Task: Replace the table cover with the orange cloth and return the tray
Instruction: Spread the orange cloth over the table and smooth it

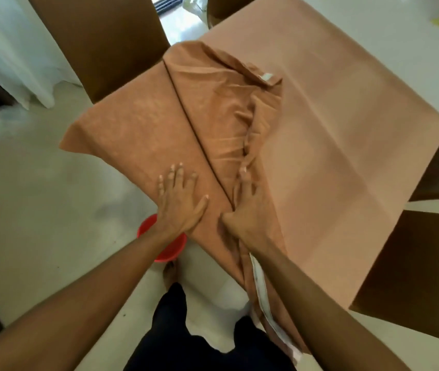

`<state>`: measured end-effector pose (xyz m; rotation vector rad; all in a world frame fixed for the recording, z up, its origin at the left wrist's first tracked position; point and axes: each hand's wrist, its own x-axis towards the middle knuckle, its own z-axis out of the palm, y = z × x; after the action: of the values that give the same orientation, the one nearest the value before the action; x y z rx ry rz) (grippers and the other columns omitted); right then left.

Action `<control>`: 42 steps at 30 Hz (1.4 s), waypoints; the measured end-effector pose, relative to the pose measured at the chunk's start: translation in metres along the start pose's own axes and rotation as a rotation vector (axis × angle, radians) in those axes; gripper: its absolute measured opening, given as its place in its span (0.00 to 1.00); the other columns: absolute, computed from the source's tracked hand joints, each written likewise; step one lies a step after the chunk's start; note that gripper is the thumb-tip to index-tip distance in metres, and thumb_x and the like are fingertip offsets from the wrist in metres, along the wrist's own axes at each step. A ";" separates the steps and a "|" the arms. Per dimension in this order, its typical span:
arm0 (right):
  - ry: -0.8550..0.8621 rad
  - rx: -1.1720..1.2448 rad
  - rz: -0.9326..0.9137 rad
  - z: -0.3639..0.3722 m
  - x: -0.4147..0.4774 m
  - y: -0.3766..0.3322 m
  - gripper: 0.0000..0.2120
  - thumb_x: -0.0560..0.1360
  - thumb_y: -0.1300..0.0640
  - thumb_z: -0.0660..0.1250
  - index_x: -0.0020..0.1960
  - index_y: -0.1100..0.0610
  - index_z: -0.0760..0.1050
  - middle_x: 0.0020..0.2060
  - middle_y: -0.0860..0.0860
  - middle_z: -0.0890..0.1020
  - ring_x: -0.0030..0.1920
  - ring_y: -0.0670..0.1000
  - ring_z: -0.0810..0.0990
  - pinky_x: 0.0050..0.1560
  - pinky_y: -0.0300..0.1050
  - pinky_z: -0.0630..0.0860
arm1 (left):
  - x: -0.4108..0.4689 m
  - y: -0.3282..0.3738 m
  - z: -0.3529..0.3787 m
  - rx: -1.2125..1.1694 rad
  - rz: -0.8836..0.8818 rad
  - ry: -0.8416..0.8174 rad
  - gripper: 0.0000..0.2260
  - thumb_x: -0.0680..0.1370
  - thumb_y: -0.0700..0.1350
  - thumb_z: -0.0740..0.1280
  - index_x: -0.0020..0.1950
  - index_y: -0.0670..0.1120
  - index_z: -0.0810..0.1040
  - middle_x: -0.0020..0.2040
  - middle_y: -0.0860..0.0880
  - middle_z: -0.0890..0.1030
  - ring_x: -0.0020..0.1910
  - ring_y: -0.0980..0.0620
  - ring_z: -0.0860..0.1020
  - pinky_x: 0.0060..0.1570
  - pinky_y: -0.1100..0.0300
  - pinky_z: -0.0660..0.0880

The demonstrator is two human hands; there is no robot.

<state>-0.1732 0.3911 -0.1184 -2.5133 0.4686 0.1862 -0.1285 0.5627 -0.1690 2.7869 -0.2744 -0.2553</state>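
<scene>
The orange cloth point(333, 124) lies over the table, smooth on the right and bunched in folds along the middle. Its left part hangs past the table corner. My left hand point(179, 199) rests flat, fingers spread, on the left flap. My right hand point(247, 207) presses into the bunched fold beside a long crease; its fingers look partly tucked into the fabric. A white hem strip point(262, 298) of the cloth hangs down under my right forearm. No tray is in view.
A red bowl-like object point(168, 254) sits on the pale floor below my left wrist. Brown chairs stand at the far left point(97, 41) and at the right point(432, 271). White curtains point(9, 46) hang at the far left. My legs are below.
</scene>
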 end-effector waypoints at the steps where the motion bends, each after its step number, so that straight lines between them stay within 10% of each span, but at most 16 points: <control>1: -0.026 -0.005 -0.055 0.004 -0.013 0.009 0.49 0.65 0.47 0.68 0.80 0.36 0.46 0.70 0.55 0.69 0.64 0.60 0.73 0.64 0.60 0.74 | -0.014 0.016 0.010 -0.004 -0.017 0.017 0.30 0.77 0.61 0.58 0.76 0.47 0.66 0.79 0.39 0.60 0.79 0.38 0.55 0.75 0.36 0.49; 7: -0.078 0.183 -0.388 -0.012 -0.017 0.063 0.33 0.70 0.55 0.62 0.76 0.45 0.65 0.67 0.54 0.75 0.62 0.54 0.77 0.62 0.49 0.75 | -0.078 0.083 0.053 0.009 -0.162 0.052 0.29 0.82 0.60 0.52 0.81 0.50 0.56 0.81 0.39 0.52 0.80 0.39 0.49 0.76 0.38 0.44; 16: -0.249 0.491 -0.273 -0.112 0.037 0.129 0.21 0.68 0.61 0.66 0.61 0.53 0.80 0.49 0.47 0.85 0.42 0.43 0.81 0.47 0.43 0.79 | -0.074 0.083 0.056 0.070 -0.227 -0.037 0.31 0.81 0.66 0.47 0.82 0.56 0.46 0.82 0.41 0.43 0.80 0.40 0.41 0.76 0.38 0.39; 20: -0.134 0.617 -0.056 -0.149 0.058 0.174 0.24 0.68 0.74 0.64 0.58 0.53 0.78 0.38 0.51 0.82 0.35 0.47 0.81 0.41 0.49 0.79 | -0.077 0.096 0.052 0.092 -0.263 -0.102 0.31 0.82 0.65 0.48 0.82 0.55 0.44 0.81 0.39 0.43 0.80 0.39 0.42 0.76 0.38 0.42; 23: -0.074 0.592 0.141 -0.147 0.047 0.184 0.34 0.68 0.65 0.69 0.72 0.49 0.68 0.43 0.54 0.83 0.41 0.52 0.82 0.47 0.52 0.82 | -0.100 0.137 0.060 0.065 -0.175 -0.028 0.31 0.81 0.61 0.53 0.81 0.53 0.49 0.81 0.37 0.49 0.80 0.38 0.47 0.76 0.37 0.46; 27: -0.226 0.311 0.038 -0.115 -0.038 0.184 0.47 0.64 0.50 0.73 0.76 0.38 0.52 0.60 0.50 0.77 0.54 0.56 0.80 0.55 0.57 0.80 | -0.153 0.190 0.092 0.042 -0.064 -0.037 0.31 0.80 0.61 0.55 0.81 0.53 0.52 0.81 0.40 0.51 0.80 0.42 0.47 0.77 0.40 0.46; 34: -0.111 0.125 -0.014 -0.083 -0.131 0.193 0.50 0.67 0.51 0.69 0.79 0.37 0.41 0.60 0.53 0.70 0.53 0.59 0.76 0.51 0.56 0.77 | -0.199 0.201 0.106 -0.113 -0.144 -0.108 0.41 0.73 0.73 0.48 0.82 0.55 0.50 0.82 0.47 0.43 0.81 0.45 0.41 0.77 0.39 0.42; 38: -0.172 0.260 -0.153 -0.084 -0.128 0.195 0.32 0.75 0.55 0.64 0.74 0.35 0.58 0.63 0.49 0.76 0.49 0.53 0.77 0.51 0.51 0.76 | -0.202 0.197 0.097 -0.094 -0.151 -0.209 0.33 0.80 0.67 0.48 0.82 0.57 0.45 0.82 0.48 0.39 0.80 0.47 0.37 0.76 0.40 0.40; 42: -0.254 0.264 -0.298 -0.106 -0.103 0.219 0.11 0.77 0.59 0.63 0.49 0.47 0.81 0.46 0.44 0.85 0.47 0.48 0.81 0.54 0.54 0.79 | -0.202 0.196 0.098 -0.070 -0.135 -0.288 0.29 0.83 0.62 0.45 0.81 0.57 0.38 0.80 0.49 0.32 0.78 0.48 0.31 0.75 0.37 0.38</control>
<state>-0.3463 0.1911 -0.1187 -2.2265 0.0124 0.3017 -0.3749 0.3950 -0.1650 2.6978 -0.1402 -0.6877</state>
